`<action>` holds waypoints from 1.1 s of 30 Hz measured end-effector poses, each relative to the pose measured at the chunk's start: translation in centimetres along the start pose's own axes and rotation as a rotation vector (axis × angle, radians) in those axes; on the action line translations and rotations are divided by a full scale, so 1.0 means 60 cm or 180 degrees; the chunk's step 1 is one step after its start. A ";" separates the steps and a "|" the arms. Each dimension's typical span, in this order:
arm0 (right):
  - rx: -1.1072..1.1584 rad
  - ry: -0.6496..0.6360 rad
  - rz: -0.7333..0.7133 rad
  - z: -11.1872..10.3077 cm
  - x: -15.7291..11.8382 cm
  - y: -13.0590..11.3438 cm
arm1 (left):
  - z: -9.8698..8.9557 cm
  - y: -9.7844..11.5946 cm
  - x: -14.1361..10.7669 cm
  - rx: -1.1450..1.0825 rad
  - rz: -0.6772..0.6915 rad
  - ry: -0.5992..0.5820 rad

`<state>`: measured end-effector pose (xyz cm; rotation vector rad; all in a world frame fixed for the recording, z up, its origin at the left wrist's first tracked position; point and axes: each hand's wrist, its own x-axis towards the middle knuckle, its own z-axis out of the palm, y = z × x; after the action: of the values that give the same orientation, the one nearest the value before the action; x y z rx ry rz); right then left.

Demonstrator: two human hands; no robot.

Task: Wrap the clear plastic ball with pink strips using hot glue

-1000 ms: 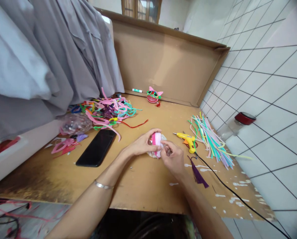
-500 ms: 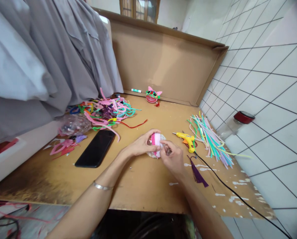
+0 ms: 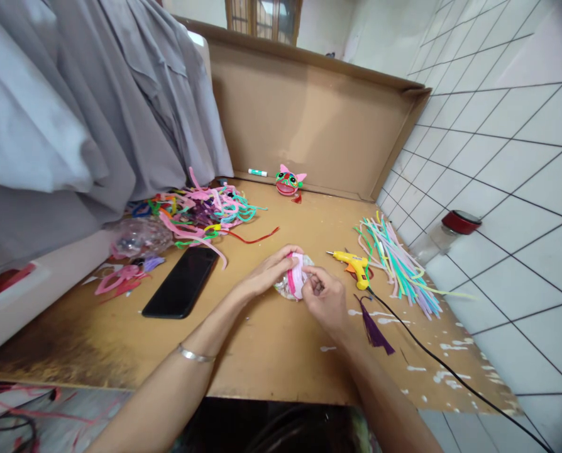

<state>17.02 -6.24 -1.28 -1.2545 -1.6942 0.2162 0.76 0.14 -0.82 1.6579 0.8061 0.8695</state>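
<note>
A: What is seen at the near side?
B: A silver bracelet (image 3: 195, 353) is worn on the left wrist, above the bare counter (image 3: 281, 358).

A: And where is the pink-and-white banded piece (image 3: 297, 280)?
B: It is held low over the middle of the counter, between the two hands. Its left and far edges are gripped by the fingers of the left hand (image 3: 268, 275). Its right side is met by the right hand (image 3: 325, 296), whose fingers are curled narrow; whether anything is pinched in them cannot be told.

A: What is laid out to either side?
B: On the left, a black phone (image 3: 181, 283); on the right, a purple tassel (image 3: 376, 330), with a yellow glue gun (image 3: 354, 267) just beyond. Beside the gun, pastel pipe cleaners (image 3: 398, 264) are spread near the tiled wall (image 3: 512, 251).

A: And farther off?
B: A tangled heap of coloured pipe cleaners (image 3: 215, 207) is piled at the left. At the back, a pink-eared toy head (image 3: 288, 182) and a small green-and-white tube (image 3: 258, 172) are set before a cardboard panel (image 3: 309, 113).
</note>
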 end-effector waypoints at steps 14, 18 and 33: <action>-0.0143 -0.0039 -0.0246 -0.001 -0.002 -0.010 | 0.029 0.010 0.005 -0.0490 -0.0242 0.0582; -0.0158 0.0003 -0.0298 -0.002 -0.001 -0.014 | 0.032 0.010 0.008 -0.0552 -0.0255 0.0575; -0.0091 -0.0036 -0.0178 -0.002 -0.002 -0.014 | 0.034 0.013 0.007 -0.0561 -0.0225 0.0641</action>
<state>16.58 -6.74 -0.76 -1.2272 -1.7452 0.1666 2.78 -0.65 -0.36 1.3952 0.8931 1.0387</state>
